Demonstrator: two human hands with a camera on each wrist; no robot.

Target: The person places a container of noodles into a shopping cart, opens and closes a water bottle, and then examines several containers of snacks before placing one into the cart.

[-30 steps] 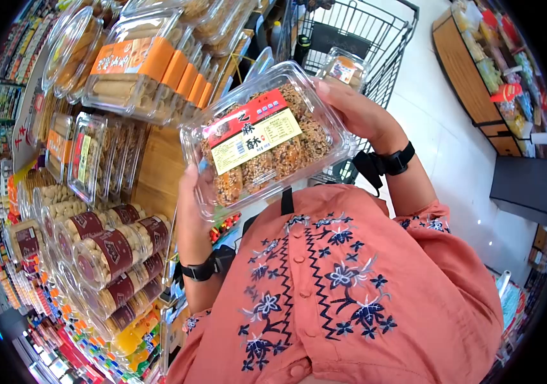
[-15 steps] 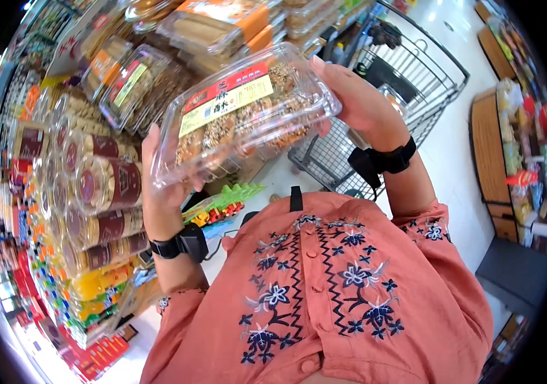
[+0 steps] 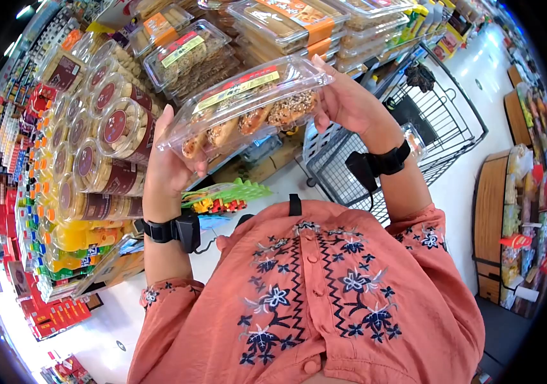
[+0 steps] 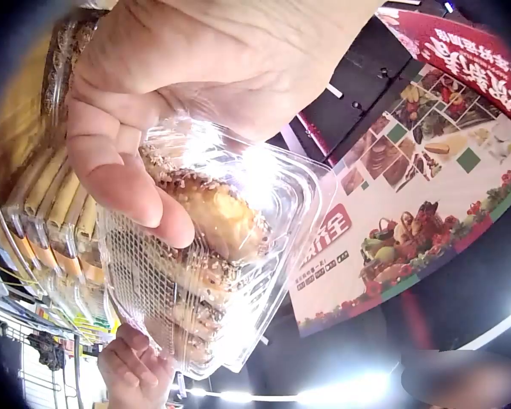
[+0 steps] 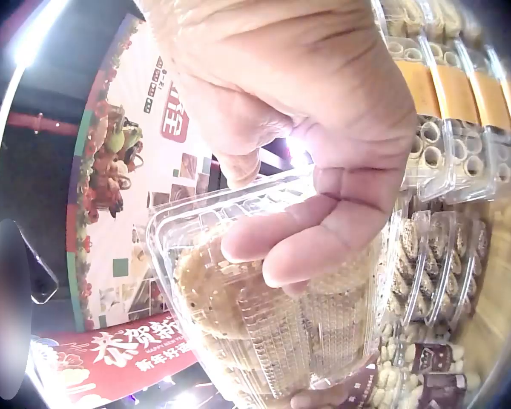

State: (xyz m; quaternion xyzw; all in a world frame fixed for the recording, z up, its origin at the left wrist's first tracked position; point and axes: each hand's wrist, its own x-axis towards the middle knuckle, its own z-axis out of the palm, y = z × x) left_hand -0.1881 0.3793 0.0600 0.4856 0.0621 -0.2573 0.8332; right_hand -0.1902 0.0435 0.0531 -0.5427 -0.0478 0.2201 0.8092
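Both hands hold a clear plastic box of sesame pastries (image 3: 248, 118) up in front of the chest. The box has a red and yellow label on its lid and is tilted so that its near side shows. My left hand (image 3: 168, 166) grips its left end, thumb up along the side and fingers beneath. On the right end, my right hand (image 3: 356, 109) grips with the thumb at the lid's edge. From below, the left wrist view shows left fingers (image 4: 128, 192) against the ridged bottom. Right fingers (image 5: 315, 234) curl under the box in the right wrist view.
Stacked tubs of pale snacks (image 3: 123, 125) stand close by the left hand. Behind the box lie more sesame pastry packs (image 3: 187, 54) and orange-banded boxes (image 3: 286, 22). A shopping cart (image 3: 408, 134) stands to the right, with a wooden display stand (image 3: 491, 217) beyond.
The box has tipped from label-facing to nearly edge-on, showing the pastries' side, and shifted slightly left. The view has turned, moving shelves and cart to the right. Both hands keep their grip.
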